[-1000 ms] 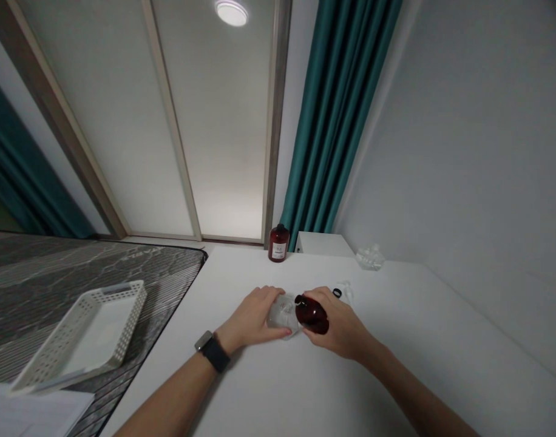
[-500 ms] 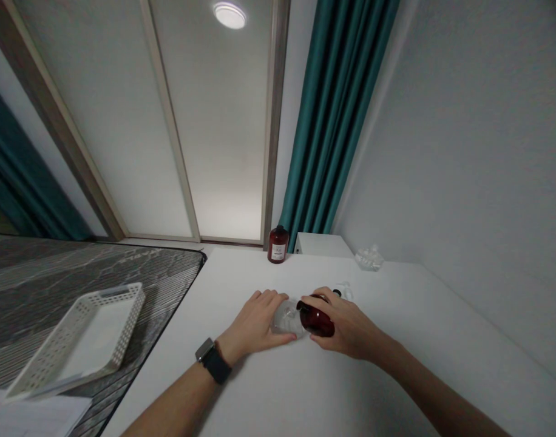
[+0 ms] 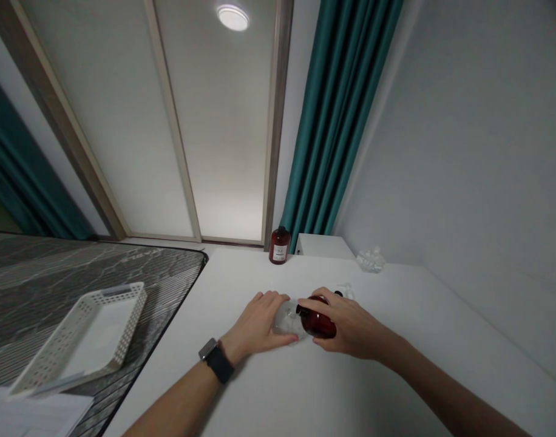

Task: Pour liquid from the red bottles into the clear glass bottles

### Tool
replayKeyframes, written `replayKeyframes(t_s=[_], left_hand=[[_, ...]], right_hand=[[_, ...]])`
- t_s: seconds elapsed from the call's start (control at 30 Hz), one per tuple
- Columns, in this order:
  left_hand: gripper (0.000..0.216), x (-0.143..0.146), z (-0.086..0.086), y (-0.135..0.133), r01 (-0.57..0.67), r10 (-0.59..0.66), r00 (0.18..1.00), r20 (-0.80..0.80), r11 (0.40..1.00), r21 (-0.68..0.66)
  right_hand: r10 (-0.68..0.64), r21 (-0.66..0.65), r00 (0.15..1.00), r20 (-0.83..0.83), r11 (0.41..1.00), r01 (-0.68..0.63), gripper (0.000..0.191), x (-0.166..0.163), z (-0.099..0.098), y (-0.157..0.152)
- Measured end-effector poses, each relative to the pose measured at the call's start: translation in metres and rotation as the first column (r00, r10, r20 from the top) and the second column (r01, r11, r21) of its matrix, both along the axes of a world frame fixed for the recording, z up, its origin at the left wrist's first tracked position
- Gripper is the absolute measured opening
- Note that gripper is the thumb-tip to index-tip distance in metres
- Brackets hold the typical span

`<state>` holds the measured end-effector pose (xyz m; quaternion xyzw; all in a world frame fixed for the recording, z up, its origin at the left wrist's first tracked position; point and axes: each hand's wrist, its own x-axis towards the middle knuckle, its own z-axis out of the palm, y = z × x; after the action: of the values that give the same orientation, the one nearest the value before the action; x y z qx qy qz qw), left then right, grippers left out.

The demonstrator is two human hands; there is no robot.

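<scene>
My left hand (image 3: 264, 323), with a dark watch on its wrist, curls around a clear transparent container (image 3: 287, 320) on the white table. Its thumb lies along the near side. In my right hand (image 3: 344, 325) is a dark red-brown bottle (image 3: 318, 323), tilted so that its black neck points left over the clear container. Whether any liquid is flowing cannot be made out. Just behind the right hand, a small black-tipped item (image 3: 339, 294) and a clear plastic piece (image 3: 347, 290) lie partly hidden.
Another red-brown bottle (image 3: 279, 246) with a white label stands upright at the table's far edge. A crumpled clear plastic item (image 3: 371, 260) sits at the far right, near a white box (image 3: 326, 246). To the left, a white perforated basket (image 3: 123, 328) rests on a dark patterned surface beside paper (image 3: 36, 416).
The view has shifted very slightly. Both hands keep their hold, and the bottle stays tilted over the clear container.
</scene>
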<state>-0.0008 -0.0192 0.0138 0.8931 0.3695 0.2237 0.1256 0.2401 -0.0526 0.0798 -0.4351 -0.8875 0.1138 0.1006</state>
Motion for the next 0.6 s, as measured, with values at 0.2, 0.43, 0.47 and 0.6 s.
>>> replayKeyframes(t_s=[0.2,0.43,0.47,0.6], left_hand=[[0.063,0.003,0.002,-0.002,-0.008,0.009,1.000,-0.013,1.000,0.027],[0.062,0.006,0.009,-0.005,-0.023,0.027,0.998,-0.055,0.998,0.063],[0.062,0.006,0.009,-0.006,-0.024,0.028,0.998,-0.060,0.998,0.066],[0.062,0.006,0.011,-0.006,-0.016,0.022,0.997,-0.079,0.997,0.074]], right_hand=[[0.012,-0.028,1.000,-0.003,1.000,-0.012,0.072,0.001,0.005,0.000],[0.036,-0.079,0.999,0.027,0.996,-0.033,0.076,0.004,0.013,0.002],[0.035,-0.093,0.999,0.032,0.995,-0.032,0.076,0.004,0.014,0.002],[0.035,-0.152,0.999,0.033,0.988,-0.029,0.073,0.005,0.018,0.001]])
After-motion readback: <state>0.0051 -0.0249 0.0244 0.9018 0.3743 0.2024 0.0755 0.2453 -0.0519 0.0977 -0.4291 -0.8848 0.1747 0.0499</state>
